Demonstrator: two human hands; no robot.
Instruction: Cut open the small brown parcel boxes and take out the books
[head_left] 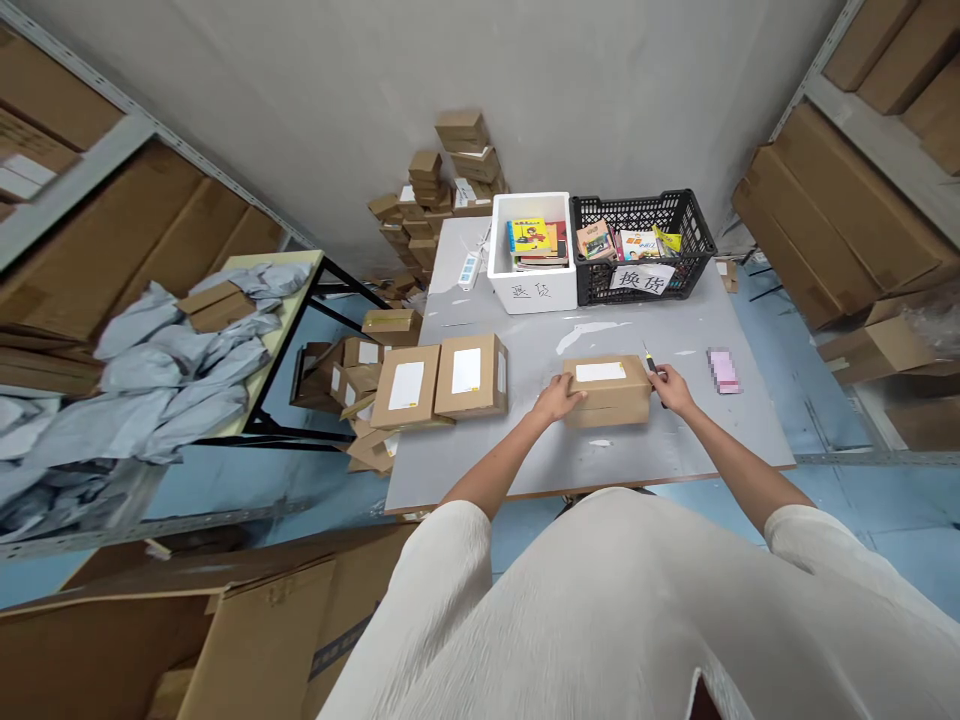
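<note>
In front of me a brown cardboard box (pixel 607 408) with a white label on its top lies on the grey table (pixel 540 465). Its left end is gripped by my left hand (pixel 559 398), thumb on the top and fingers along the side. At the right end my right hand (pixel 673 388) is closed around a utility knife (pixel 650 362), whose blade points up and away from me. That hand is right beside the box; whether it touches the cardboard I cannot tell. Two labelled boxes, one (pixel 471 376) and another (pixel 406 388), stand to the left on the table.
At the table's back are a white foam box (pixel 534 290) and a black crate (pixel 637 285), both holding books. A power strip (pixel 469 270) lies left of them, a pink item (pixel 724 370) at the right. Grey parcels (pixel 180 350) cover a side table; cartons (pixel 420 225) are piled behind.
</note>
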